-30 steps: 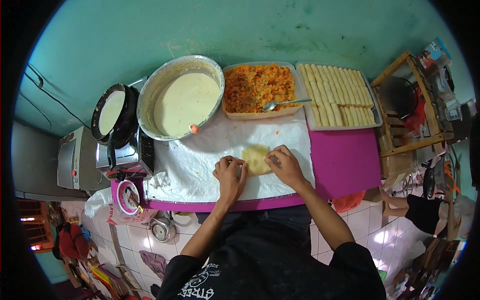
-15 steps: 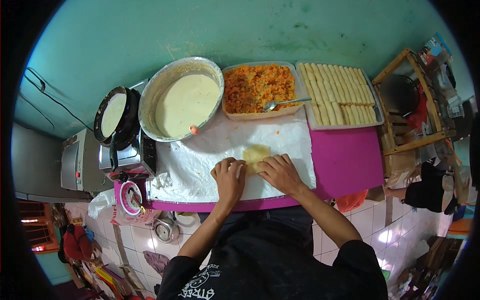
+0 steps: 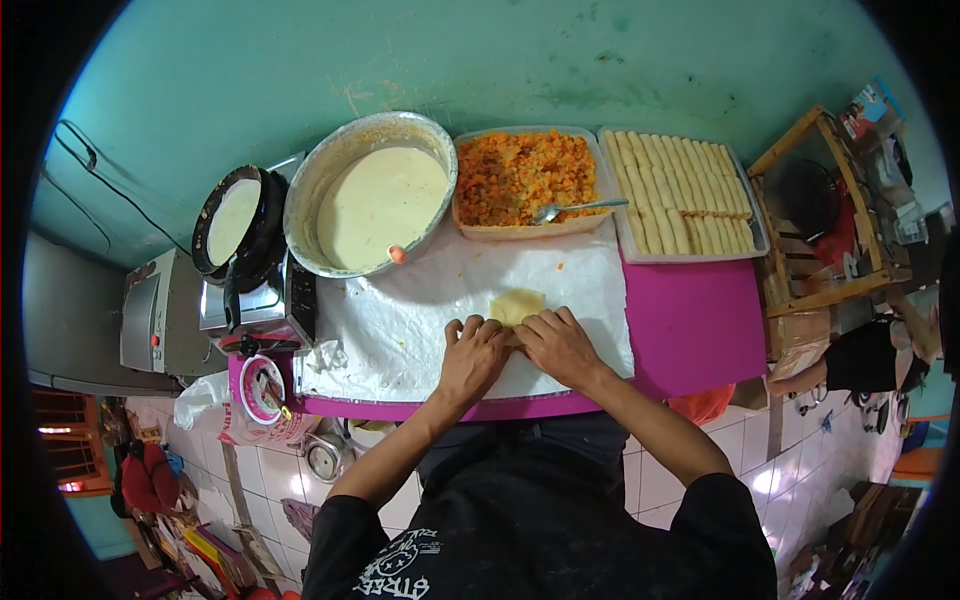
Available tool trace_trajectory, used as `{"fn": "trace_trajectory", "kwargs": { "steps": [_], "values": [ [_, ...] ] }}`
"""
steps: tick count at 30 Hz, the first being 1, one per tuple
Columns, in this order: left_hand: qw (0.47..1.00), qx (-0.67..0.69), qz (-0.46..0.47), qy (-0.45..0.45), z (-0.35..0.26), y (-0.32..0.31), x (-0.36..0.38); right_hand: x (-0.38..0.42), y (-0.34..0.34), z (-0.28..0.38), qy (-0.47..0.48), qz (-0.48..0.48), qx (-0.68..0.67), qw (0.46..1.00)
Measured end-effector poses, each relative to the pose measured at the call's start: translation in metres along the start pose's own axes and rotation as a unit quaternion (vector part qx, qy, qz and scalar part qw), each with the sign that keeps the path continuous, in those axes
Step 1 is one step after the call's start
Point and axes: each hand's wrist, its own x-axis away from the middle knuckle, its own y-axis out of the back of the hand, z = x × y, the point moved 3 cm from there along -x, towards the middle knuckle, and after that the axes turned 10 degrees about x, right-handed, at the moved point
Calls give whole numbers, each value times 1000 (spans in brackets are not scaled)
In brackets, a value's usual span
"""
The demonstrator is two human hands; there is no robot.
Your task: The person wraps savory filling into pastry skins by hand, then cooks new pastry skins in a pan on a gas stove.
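- Wrapper (image 3: 517,304), one pale yellow crepe skin, lies flat on the white paper sheet (image 3: 400,320) in the middle of the pink table (image 3: 690,320); I keep it close to the table's near edge so that both hands reach it without stretching.
- My left hand (image 3: 472,356) lies palm down on the near left edge of the skin, fingers curled onto it, pressing the fold; the hand is neither spread wide nor fisted.
- My right hand (image 3: 560,346) does the same on the near right edge, and the two hands touch at the fingertips (thumbs hidden beneath, so I cannot tell whether they pinch the edge).
- One tub of orange diced filling (image 3: 525,178) stands beyond the sheet, straight ahead of the skin, with one spoon (image 3: 575,208) resting in it, handle to the right, ready for that hand.
- One large metal bowl of pale batter (image 3: 375,195) sits left of the tub, next to the stove (image 3: 255,305), where one dark pan (image 3: 235,222) holds a round of batter.
- One tray of finished rolls (image 3: 685,195) sits right of the tub, on my right hand's side; the rolls lie in two rows, roughly two dozen (too tightly packed to count exactly).
- One other person (image 3: 865,355) shows low at the right, away from the table.
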Motion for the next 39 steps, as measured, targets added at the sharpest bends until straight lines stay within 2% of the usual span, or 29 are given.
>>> {"fn": "trace_trajectory", "kwargs": {
  "steps": [2,4,7,8,10,12,19,20,25,26,30,35,39],
  "values": [
    [1000,-7,24,-2,1,2,-5,-1,-4,-1,-2,46,8,999],
    [999,-15,48,-4,-1,5,-6,-5,2,-5,4,31,-10,999],
    [1000,16,19,6,-4,9,-4,-8,28,-10,-4,-7,-37,999],
    [999,25,-19,12,-5,10,-1,-7,35,-13,-19,-27,-47,998],
    [998,34,-56,22,-2,8,4,1,31,-15,-19,-13,-49,999],
    [999,39,-35,14,1,1,6,5,24,-15,-11,20,-66,998],
    [994,100,15,32,16,-13,-3,0,4,-19,-22,35,-62,997],
    [996,65,23,52,15,-13,-6,-1,4,-21,-38,45,-79,995],
    [994,95,-41,36,8,-9,-2,1,28,-19,-54,91,-94,990],
    [993,88,-77,20,11,-9,-2,-1,23,-18,-30,83,-99,991],
    [989,88,-119,17,14,-16,2,5,6,-27,-54,89,-111,988],
    [988,87,-124,37,17,-14,-1,0,10,-33,-101,135,-156,973],
    [982,109,-157,12,21,-12,-8,-8,21,-32,-35,109,-144,983]
  ]
}}
